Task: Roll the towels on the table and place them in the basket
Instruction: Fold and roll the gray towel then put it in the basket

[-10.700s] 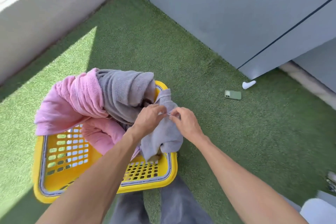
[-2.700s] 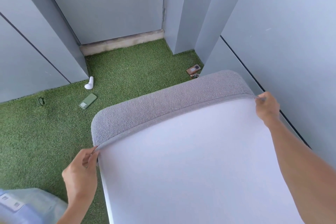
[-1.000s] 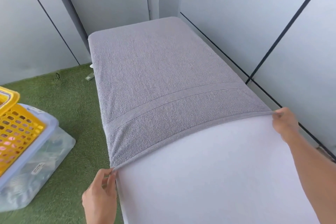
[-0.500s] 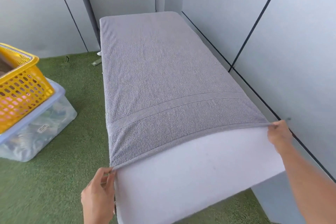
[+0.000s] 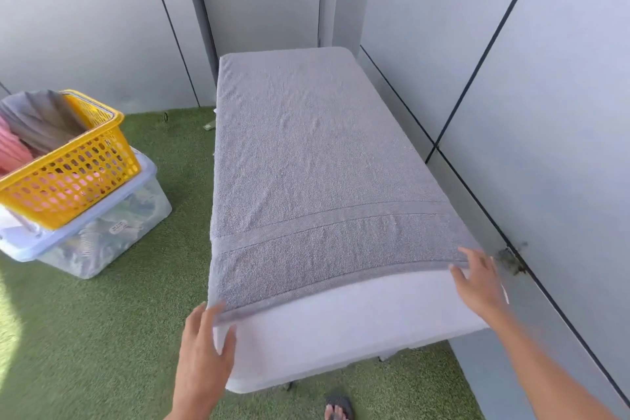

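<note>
A grey towel (image 5: 306, 160) lies spread flat along the white table (image 5: 341, 327), covering most of its top. My left hand (image 5: 204, 348) is at the towel's near left corner with fingers straight, touching the hem. My right hand (image 5: 477, 280) is at the near right corner, fingers spread and straight over the hem. Neither hand grips the cloth. The yellow basket (image 5: 68, 174) stands to the left, holding a grey towel (image 5: 41, 119) and a pink towel (image 5: 12, 147).
The basket sits on a clear plastic bin (image 5: 102, 228) on the green turf (image 5: 102, 334). Grey wall panels (image 5: 528, 112) close in the table's right side and far end. A sandalled foot (image 5: 337, 407) shows below the table's near edge.
Both hands have let go of the towel's near corners and now have open fingers at the hem. The towel lies flat on the table. The view has shifted right and back.
</note>
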A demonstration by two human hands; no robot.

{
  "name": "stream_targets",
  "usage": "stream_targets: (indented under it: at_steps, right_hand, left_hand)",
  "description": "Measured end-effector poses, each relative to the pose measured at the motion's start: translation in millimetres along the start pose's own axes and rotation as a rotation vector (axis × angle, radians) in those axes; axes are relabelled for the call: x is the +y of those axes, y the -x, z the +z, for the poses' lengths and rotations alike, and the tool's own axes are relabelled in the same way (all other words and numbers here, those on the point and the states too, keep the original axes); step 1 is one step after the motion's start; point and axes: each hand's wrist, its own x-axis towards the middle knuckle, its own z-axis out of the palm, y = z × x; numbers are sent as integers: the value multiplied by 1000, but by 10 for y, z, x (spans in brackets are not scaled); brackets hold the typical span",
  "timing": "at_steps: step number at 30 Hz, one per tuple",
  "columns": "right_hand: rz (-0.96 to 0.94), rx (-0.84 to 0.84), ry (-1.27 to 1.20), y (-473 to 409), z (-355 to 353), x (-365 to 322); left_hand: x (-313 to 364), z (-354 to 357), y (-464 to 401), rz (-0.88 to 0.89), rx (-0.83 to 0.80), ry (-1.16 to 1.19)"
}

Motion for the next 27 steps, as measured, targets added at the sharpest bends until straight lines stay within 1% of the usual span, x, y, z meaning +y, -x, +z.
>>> stream_targets:
  at_steps: [3,6,7,9,11,14,19,22,24,27]
  right_hand:
    - [-88,-133,92,97,-10,-153]
    - [-192,-224,193,76,-42,-176]
    - [-222,-266,220,36,-67,-162]
    - [-278,-346,280,-53,-68,-104]
    - [-347,-373,326,-115,-52,-18]
    - [-389,-351,304,-134,-26,142]
    - [-455,-337,253,-75,-56,338]
    - [-493,-329,256,-37,-77,432]
    - [-485,-274,232,-31,-98,438]
    - [-483,-129,195,-87,-162,496]
  left_hand:
    - [210,178,-38,156,-40,-167]
    - [431,429,-115,259,-108,-261]
    - [494,521,-136,271,-129,-291]
    - [619,654,-147,227,-164,-327]
    - [663,751,-161,177,-150,-317]
    - [682,738,-123,142,-136,-328]
    - [632,678,214,137,-125,-279]
    - [639,636,371,118,-152,-264]
    - [628,585,365,121,-165,-244]
    - [592,422,284,133,-122,-184]
